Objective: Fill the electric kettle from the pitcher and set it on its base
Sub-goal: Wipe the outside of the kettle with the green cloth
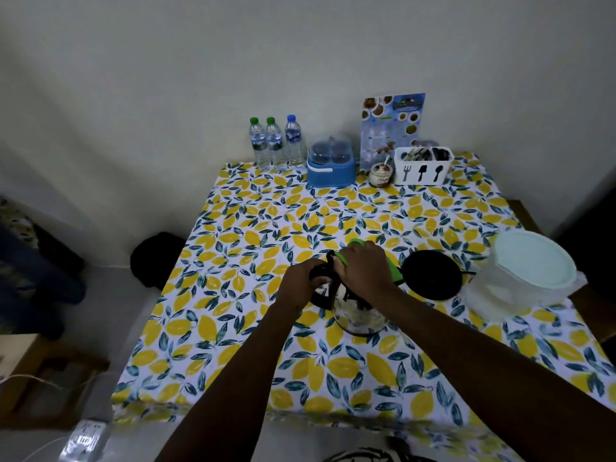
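Kettle gripped by both hands, base beside

Wide open lemon-print tablecloth stretches left of the kettle and behind it, with free passage there. To the right it is crowded: the black base sits just beside it, then what looks like a lidded pitcher. Bottles and the cutlery caddy line the far edge.
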